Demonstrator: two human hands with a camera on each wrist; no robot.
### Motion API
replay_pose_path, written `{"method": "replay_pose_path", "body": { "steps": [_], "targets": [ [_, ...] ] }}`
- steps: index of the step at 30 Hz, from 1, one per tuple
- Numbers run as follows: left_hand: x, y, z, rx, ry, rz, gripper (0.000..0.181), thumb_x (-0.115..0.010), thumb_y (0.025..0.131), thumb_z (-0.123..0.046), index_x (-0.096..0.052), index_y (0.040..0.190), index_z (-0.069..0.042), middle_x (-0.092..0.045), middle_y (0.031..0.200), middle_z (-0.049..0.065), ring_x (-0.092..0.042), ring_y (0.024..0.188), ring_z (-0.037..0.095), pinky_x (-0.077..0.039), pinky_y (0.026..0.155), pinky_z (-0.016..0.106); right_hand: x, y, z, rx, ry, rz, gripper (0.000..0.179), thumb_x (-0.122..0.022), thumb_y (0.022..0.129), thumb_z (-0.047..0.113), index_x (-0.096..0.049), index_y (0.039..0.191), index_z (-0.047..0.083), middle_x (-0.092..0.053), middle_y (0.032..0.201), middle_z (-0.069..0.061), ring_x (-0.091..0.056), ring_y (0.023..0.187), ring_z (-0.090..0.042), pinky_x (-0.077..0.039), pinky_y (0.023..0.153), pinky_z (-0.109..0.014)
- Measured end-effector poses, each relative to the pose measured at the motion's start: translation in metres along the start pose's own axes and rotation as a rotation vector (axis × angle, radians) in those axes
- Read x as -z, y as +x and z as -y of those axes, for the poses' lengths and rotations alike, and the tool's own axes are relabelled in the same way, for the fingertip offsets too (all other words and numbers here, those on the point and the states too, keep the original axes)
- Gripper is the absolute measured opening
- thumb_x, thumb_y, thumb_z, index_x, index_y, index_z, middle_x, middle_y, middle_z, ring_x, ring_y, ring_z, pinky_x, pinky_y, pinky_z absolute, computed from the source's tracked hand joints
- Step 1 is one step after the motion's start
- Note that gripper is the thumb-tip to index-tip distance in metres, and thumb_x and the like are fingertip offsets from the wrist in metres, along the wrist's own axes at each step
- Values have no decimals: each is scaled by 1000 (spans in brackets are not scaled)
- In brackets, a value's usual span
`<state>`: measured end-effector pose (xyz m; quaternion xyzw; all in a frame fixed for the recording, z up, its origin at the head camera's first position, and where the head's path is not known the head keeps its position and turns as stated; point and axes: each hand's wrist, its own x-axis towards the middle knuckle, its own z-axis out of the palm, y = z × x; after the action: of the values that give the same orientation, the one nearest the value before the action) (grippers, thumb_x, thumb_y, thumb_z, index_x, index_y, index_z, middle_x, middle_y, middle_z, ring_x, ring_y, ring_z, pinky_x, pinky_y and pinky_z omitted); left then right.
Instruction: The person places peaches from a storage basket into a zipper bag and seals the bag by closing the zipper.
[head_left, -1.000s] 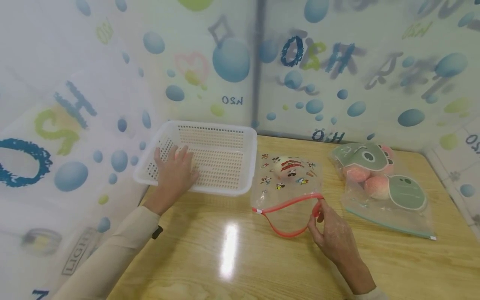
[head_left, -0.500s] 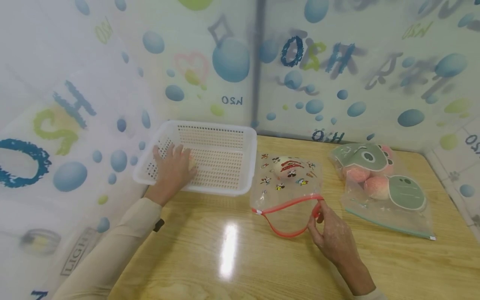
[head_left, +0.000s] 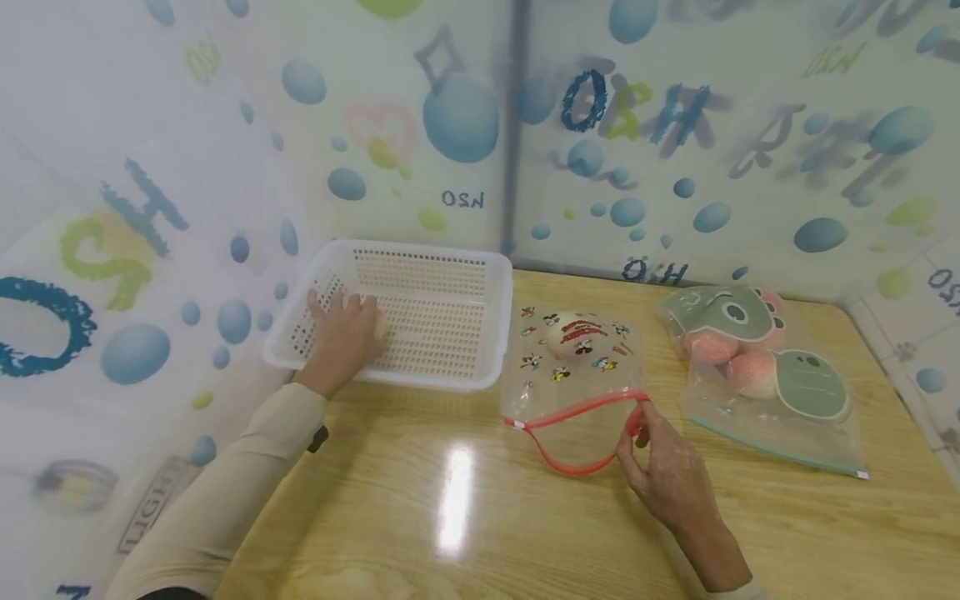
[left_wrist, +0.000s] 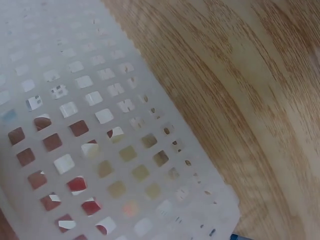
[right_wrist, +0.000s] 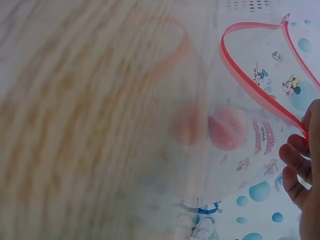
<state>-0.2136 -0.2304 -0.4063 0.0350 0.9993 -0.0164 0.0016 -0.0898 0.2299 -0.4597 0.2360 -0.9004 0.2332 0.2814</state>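
Inside the white basket (head_left: 501, 321), at its left end, your left hand (head_left: 341, 340) lies over a pale peach (head_left: 382, 323). Only the fruit's right side peeps out past your thumb in the head view; whether your fingers close on it is hidden, so I cannot tell. The left wrist view gives you what the head view cannot: the basket's wall from outside, with yellowish and red patches showing through the holes, though your hand is hard to make out there.

Your right hand (head_left: 671, 479) pinches the red edge (head_left: 573, 407) of a clear bag (head_left: 536, 387) by its right end, and the bag's mouth gapes toward you. The bag lies flat just beside the basket. From above, you see its cartoon print and a white slider (head_left: 518, 425) at the left end of the edge; the round thing inside looks pale under red lettering. The right wrist view shows that same thing from the open side as a pink peach (right_wrist: 229, 128).

Farther right on the tabletop (head_left: 555, 533), you have clear packaging (head_left: 772, 433) with green patches and a teal edge, holding pink peaches (head_left: 752, 375). Behind everything stands a bubble-printed wall (head_left: 645, 167).
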Motion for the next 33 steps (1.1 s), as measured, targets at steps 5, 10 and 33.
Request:
{"method": "replay_pose_path", "body": {
  "steps": [5, 10, 33],
  "targets": [
    [-2, 1, 1, -5, 13, 9, 58, -70, 91, -31, -51, 131, 6, -56, 123, 34, -39, 128, 56, -1, 107, 78, 1, -1, 0, -5, -1, -2, 28, -53, 88, 23, -54, 106, 1, -55, 76, -5, -48, 55, -14, -38, 42, -28],
    [-5, 1, 2, -22, 19, -4, 52, -71, 90, -26, -53, 127, 7, -59, 116, 34, -45, 120, 56, -1, 106, 79, 1, -1, 0, -19, -2, 6, 27, -54, 88, 23, -54, 106, 1, -54, 76, -5, -47, 54, -13, -37, 42, -27],
    [-8, 7, 8, -4, 1, 21, 60, -80, 77, -34, -60, 122, 1, -63, 116, 28, -52, 118, 51, 8, 106, 77, 6, -2, -3, -52, -7, 27, 36, -56, 88, 23, -54, 114, -2, -53, 77, -5, -43, 55, -13, -36, 43, -26]
  ]
}}
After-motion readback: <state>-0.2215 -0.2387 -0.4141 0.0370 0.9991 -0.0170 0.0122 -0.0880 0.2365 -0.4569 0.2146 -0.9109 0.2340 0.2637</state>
